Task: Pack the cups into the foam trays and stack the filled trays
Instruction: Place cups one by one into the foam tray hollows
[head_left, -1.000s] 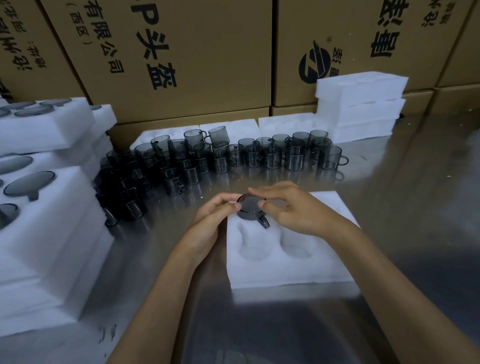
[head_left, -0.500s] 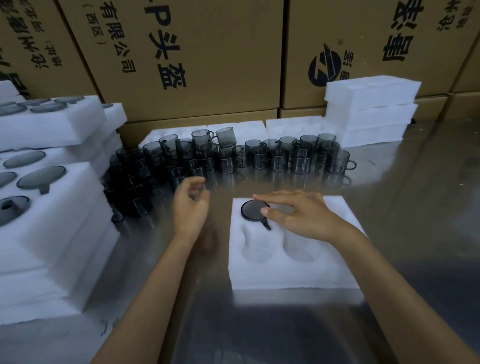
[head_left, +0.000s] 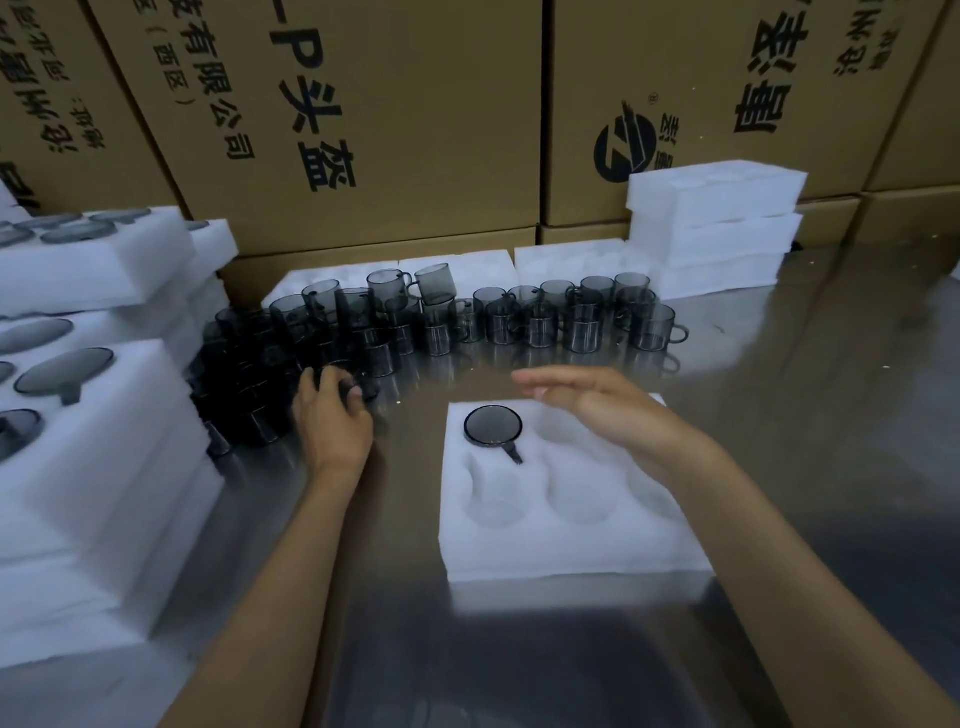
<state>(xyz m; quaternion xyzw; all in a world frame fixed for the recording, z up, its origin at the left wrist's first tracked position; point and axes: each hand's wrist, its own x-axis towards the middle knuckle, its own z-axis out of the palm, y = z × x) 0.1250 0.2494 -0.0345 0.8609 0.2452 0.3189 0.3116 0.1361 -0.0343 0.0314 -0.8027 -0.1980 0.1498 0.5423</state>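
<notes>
Since half a second ago left hand (head_left: 332, 415) reached out to the loose cups (head_left: 467, 322) on the steel table (head_left: 805, 415); right hand (head_left: 597, 400) lifted off the seated cup (head_left: 492, 426), which sits in the rear-left pocket of the foam tray (head_left: 561, 561). Cups look light, rigid, smooth (likely slippery, breakable): take by rim or body. Left fingers curl round a dark cup (head_left: 358, 387). Right fingers straight, hovering, holding nothing.
</notes>
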